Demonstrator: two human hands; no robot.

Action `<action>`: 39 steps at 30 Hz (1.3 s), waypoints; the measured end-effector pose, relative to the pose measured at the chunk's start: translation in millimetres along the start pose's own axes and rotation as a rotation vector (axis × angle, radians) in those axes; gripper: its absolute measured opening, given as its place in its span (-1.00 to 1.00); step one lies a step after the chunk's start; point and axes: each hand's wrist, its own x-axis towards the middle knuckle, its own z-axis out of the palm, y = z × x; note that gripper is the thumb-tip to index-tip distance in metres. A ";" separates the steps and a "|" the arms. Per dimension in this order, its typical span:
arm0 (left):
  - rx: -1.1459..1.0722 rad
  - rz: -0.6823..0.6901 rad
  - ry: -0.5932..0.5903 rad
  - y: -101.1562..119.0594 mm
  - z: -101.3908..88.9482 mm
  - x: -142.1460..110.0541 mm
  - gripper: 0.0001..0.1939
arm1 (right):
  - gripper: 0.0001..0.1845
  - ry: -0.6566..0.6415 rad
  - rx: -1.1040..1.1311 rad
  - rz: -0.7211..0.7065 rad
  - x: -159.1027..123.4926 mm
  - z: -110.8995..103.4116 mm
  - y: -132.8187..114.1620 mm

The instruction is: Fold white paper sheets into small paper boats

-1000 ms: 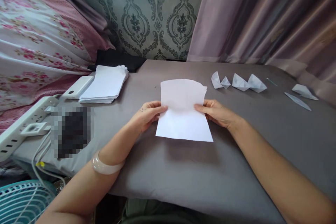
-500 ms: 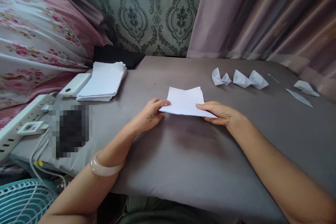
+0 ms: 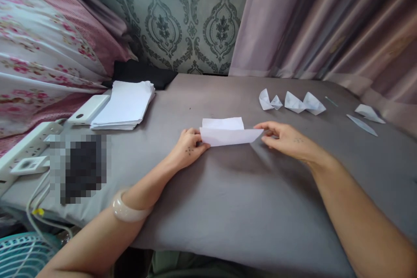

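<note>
A white sheet of paper (image 3: 226, 132) lies folded over on the grey cloth surface (image 3: 228, 208), its near flap raised toward me. My left hand (image 3: 189, 147) pinches the sheet's left end, fingers closed on it. At the sheet's right end, my right hand (image 3: 286, 139) holds the corner between fingertips. A pale bangle sits on my left wrist.
A stack of white paper (image 3: 125, 104) lies at the back left beside a white power bank (image 3: 89, 108) and a power strip (image 3: 22, 150). Several folded paper boats (image 3: 291, 100) stand at the back right. Curtains (image 3: 325, 21) hang behind.
The flat sheet has been folded: its near edge was lifted and brought over toward the far edge. Both hands moved away from me with it.
</note>
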 end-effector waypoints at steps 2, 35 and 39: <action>0.053 -0.029 -0.022 -1.2 -0.2 2.8 -0.75 | -0.44 -0.054 0.019 -0.090 0.0 7.0 -1.6; 0.346 0.382 -0.145 6.6 23.0 21.2 -0.45 | -0.51 0.120 -0.588 -0.548 25.7 70.3 6.6; 0.294 0.287 -0.013 4.3 33.8 25.9 -0.64 | -0.47 -0.034 -0.500 -0.583 30.7 69.0 4.7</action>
